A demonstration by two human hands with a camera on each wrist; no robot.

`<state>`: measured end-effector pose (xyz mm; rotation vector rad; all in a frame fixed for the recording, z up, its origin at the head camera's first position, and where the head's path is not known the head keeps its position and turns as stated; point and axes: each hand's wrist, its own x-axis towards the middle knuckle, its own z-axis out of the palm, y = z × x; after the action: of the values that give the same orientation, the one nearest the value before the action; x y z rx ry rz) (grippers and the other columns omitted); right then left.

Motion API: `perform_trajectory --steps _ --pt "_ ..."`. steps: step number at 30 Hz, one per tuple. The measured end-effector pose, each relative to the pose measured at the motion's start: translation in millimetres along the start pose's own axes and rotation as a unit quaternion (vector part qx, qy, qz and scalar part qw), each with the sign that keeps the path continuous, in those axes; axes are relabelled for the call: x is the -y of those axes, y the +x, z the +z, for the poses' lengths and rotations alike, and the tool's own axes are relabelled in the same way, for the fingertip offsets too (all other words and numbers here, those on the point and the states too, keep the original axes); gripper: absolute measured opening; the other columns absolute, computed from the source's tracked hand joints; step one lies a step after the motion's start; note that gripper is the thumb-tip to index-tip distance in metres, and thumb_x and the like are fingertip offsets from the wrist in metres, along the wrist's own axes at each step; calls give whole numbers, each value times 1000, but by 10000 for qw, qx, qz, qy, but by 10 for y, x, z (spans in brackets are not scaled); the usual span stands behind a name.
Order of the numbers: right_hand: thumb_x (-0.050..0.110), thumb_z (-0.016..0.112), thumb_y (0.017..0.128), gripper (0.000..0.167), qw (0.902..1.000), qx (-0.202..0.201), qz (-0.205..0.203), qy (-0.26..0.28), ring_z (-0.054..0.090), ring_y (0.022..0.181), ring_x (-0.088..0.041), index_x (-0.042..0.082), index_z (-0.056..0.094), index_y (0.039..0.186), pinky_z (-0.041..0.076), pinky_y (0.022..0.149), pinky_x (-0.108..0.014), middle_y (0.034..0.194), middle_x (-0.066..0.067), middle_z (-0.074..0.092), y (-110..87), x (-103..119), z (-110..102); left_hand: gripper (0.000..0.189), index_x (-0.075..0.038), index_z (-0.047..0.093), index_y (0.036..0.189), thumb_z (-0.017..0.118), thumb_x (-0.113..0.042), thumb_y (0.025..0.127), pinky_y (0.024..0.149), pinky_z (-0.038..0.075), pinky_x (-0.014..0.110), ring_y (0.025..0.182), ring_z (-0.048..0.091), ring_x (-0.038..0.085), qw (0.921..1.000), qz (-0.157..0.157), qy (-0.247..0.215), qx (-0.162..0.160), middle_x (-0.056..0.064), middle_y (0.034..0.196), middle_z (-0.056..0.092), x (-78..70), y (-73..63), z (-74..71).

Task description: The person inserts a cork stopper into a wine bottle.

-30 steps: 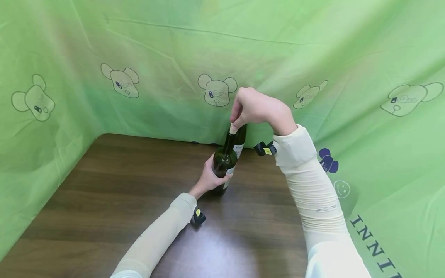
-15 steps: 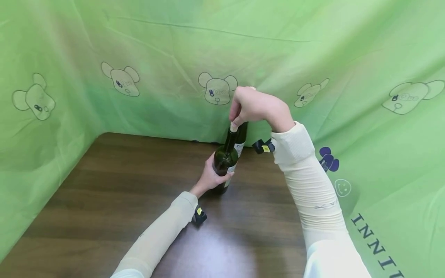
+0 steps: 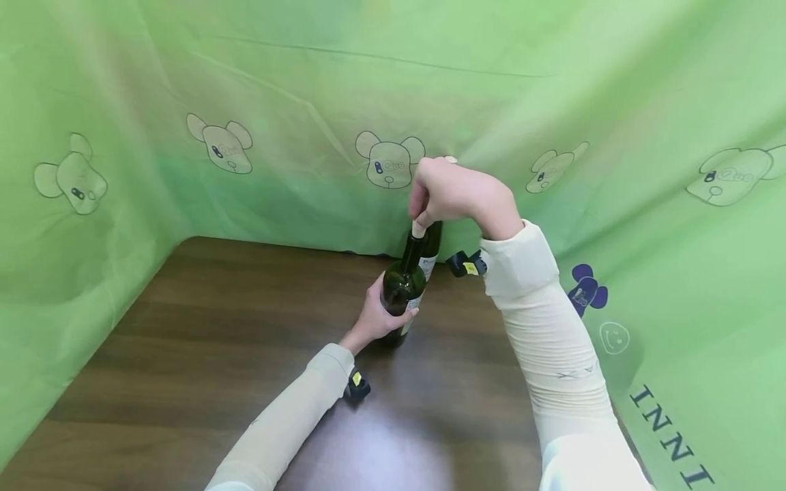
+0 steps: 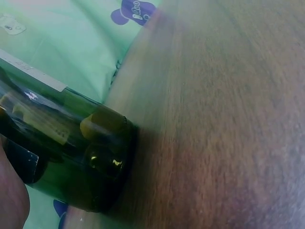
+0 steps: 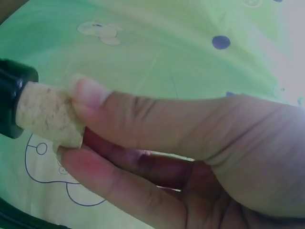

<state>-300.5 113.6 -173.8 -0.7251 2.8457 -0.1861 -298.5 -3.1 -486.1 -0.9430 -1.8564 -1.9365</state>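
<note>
A dark green glass wine bottle [image 3: 402,283] stands upright on the wooden table, and my left hand [image 3: 376,317] grips its body. In the left wrist view the lower part of that bottle [image 4: 102,157] meets the tabletop, with a bit of my left hand at the edge. Above, my right hand [image 3: 457,191] pinches a pale cork [image 5: 50,114] between thumb and fingers. The cork's lower end is in the mouth of the bottle neck [image 5: 14,98], and much of the cork sticks out. How deep it sits is hidden inside the dark neck.
Close behind the held bottle stands a second dark bottle [image 3: 432,247] with a white label, partly hidden by it and by my right hand. The brown wooden table [image 3: 245,327] runs back to a green printed cloth [image 3: 295,157] that hangs at the back and sides.
The whole head view has shifted slightly. My left hand still grips the bottle, and my right hand still pinches the cork at its mouth. No clear movement of the cork shows.
</note>
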Motion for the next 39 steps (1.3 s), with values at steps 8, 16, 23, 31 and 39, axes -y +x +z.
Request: perform_trajectory --steps 8,16,23,31,39 --pt "10 87 78 6 9998 -74 -153 71 64 92 -18 12 82 81 46 94 -40 86 0 77 -58 -64 4 65 1 54 131 83 -3 73 96 52 35 107 65 19 9999 49 -95 59 18 117 67 -7 -1 60" --pt "11 88 79 8 9975 -62 -264 647 70 83 -16 11 82 83 45 102 -43 83 -1 78 -44 -201 113 67 3 54 130 83 -2 70 96 52 32 106 65 16 9999 8 -52 102 19 115 67 42 -71 55" --pt "12 88 79 8 9957 -201 -206 876 70 84 -14 11 82 85 52 90 -38 84 -2 78 -73 -275 176 68 4 53 131 82 2 70 96 51 30 106 63 13 9996 14 -276 96 21 116 67 18 -79 90" --pt "15 78 91 12 9785 -803 -672 1775 72 90 -16 7 79 99 55 90 -37 94 -4 78 -102 -539 342 69 -3 53 133 84 -4 71 97 51 34 108 64 19 9997 -59 -253 -3 16 119 66 273 -1 130" --pt "31 37 111 48 8297 -1870 -1022 5159 70 104 -19 -6 67 117 53 99 -38 116 -20 71 122 -721 1330 66 3 53 129 83 1 71 95 51 32 105 63 14 9999 -56 -121 -27 21 116 66 90 53 -3"
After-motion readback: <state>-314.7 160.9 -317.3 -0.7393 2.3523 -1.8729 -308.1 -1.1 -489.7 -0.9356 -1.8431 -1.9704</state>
